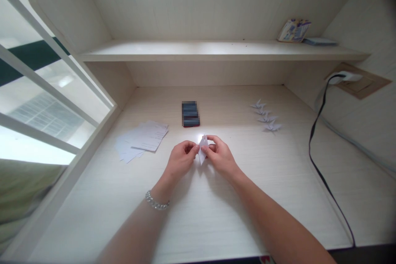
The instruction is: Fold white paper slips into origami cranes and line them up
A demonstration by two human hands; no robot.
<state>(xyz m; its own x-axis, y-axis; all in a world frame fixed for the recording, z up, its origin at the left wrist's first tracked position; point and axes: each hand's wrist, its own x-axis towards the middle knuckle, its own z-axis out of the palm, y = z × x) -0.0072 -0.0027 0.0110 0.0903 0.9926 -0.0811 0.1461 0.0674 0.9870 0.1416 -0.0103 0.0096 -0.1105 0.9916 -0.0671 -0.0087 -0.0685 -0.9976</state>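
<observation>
The folded paper piece [202, 149] I hold stands nearly upright, its long axis running from a pointed tip near the desk up to a narrower tip facing the shelf, leaning only a little. It sits between my two hands, just above the middle of the desk [216, 214]. My left hand [181, 159] pinches its left edge with thumb and forefinger closed on the paper, and my right hand [219, 156] does the same on the right edge, so each grip is clamped on the piece with the fingertips almost meeting. A beaded bracelet [157, 202] circles my left wrist.

The desk is pale wood grain. To my left lies a loose stack of paper sheets [142, 140]; straight ahead, beyond my hands, lies a dark phone [189, 114]; to the right stands a row of finished paper cranes [266, 116]. A black cable [318, 148] runs down the right side from a wall plug [345, 77]. The shelf [216, 51] above carries a small packet [293, 30].
</observation>
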